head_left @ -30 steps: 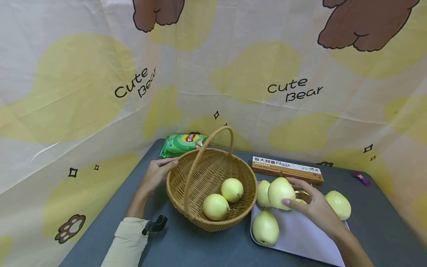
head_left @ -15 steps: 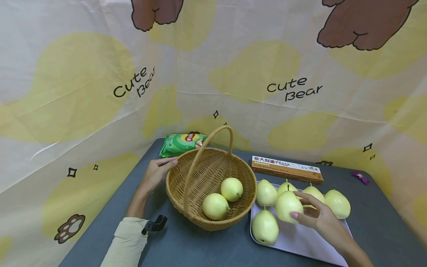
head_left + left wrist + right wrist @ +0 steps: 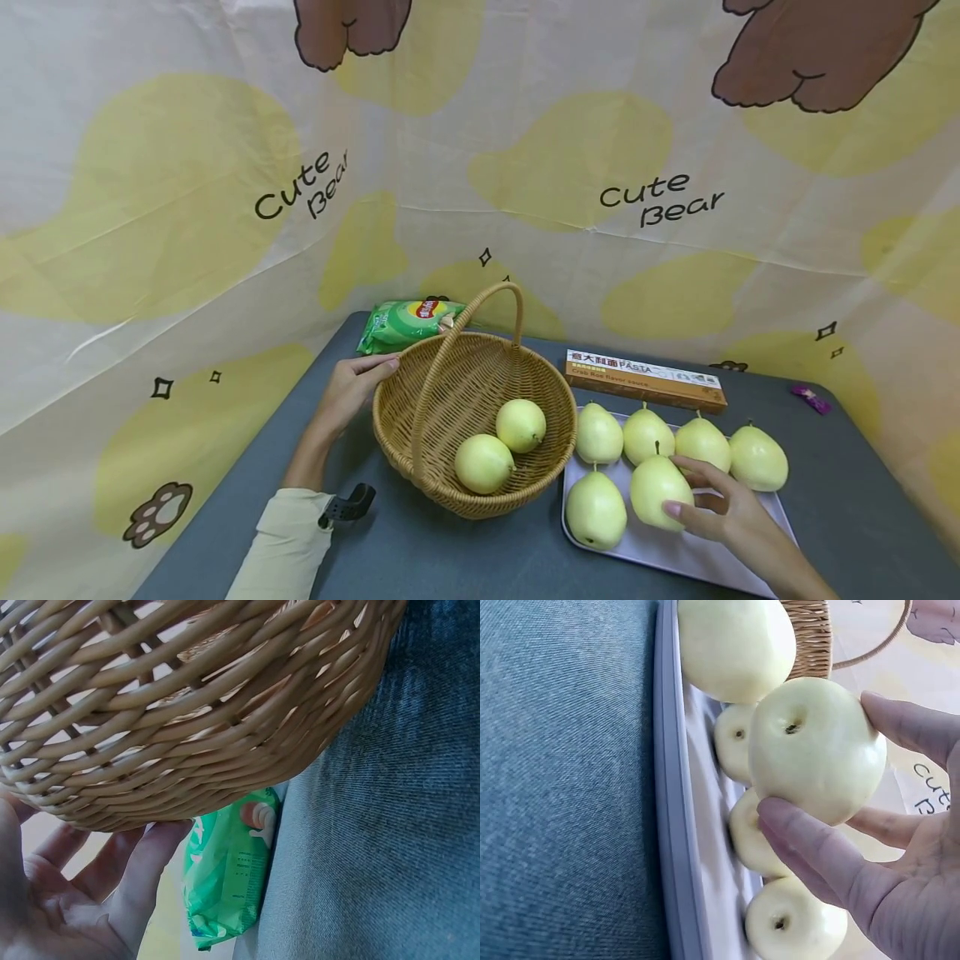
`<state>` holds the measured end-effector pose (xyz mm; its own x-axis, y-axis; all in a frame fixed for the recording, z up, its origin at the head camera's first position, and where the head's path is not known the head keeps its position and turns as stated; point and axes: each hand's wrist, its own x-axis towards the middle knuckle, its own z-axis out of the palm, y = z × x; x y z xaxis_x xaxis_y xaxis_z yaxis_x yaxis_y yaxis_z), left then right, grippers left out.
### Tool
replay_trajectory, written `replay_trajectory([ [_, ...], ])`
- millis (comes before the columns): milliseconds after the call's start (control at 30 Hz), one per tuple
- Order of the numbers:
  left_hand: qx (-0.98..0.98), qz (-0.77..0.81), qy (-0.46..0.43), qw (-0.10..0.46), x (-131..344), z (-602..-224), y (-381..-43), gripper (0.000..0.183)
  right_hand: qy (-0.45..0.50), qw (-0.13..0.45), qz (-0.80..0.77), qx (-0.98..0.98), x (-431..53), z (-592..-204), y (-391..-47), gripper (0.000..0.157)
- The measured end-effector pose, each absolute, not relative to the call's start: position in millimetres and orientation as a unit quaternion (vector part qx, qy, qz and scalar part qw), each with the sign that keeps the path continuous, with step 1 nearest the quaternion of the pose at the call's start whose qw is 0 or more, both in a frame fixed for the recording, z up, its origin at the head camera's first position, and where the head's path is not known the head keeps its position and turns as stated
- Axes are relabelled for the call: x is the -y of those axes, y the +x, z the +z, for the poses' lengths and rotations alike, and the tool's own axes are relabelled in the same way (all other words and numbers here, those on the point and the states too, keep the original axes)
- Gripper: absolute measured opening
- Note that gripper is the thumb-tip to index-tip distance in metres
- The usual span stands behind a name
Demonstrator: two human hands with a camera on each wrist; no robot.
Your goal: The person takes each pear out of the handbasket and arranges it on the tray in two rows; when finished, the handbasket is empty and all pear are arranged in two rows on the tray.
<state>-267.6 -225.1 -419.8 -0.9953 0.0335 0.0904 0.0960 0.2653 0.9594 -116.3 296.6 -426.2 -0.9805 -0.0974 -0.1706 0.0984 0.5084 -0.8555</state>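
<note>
A wicker basket (image 3: pixel 420 400) with an arched handle stands left of the middle, holding two pale green pears (image 3: pixel 483 463). My left hand (image 3: pixel 348 393) holds the basket's left rim; in the left wrist view its fingertips (image 3: pixel 166 834) meet the woven wall (image 3: pixel 165 727). Over the lilac tray (image 3: pixel 720 575) my right hand (image 3: pixel 723 507) grips a pear (image 3: pixel 658 493), stem up. In the right wrist view, fingers and thumb span this pear (image 3: pixel 817 750) on opposite sides. One more pear (image 3: pixel 596 510) sits at the tray's left, and a row of several pears (image 3: pixel 702 442) lines its back.
Behind the tray lies a pasta box (image 3: pixel 645 382). A green chip bag (image 3: pixel 408 325) sits behind the basket, at the table's back left corner. A small purple wrapper (image 3: pixel 812 400) lies at the far right. Printed cloth (image 3: pixel 540 192) hangs close behind the table (image 3: pixel 450 558).
My right hand has moved the pear from above the back row toward the front and right, beside the left front pear. The left hand and basket have stayed put.
</note>
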Motion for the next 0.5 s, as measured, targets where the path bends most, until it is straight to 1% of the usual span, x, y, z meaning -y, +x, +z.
replay_trajectory([
  [200, 0.794, -0.605, -0.043, 0.028, 224.6, -419.9, -268.4, 0.048, -0.010, 0.115, -0.507, -0.854, -299.8, -433.3, -114.0, 0.069],
  [500, 0.797, -0.602, -0.040, 0.029, 224.6, -420.4, -268.8, 0.048, -0.024, 0.140, -0.499, -0.855, -300.6, -439.8, -113.9, 0.071],
])
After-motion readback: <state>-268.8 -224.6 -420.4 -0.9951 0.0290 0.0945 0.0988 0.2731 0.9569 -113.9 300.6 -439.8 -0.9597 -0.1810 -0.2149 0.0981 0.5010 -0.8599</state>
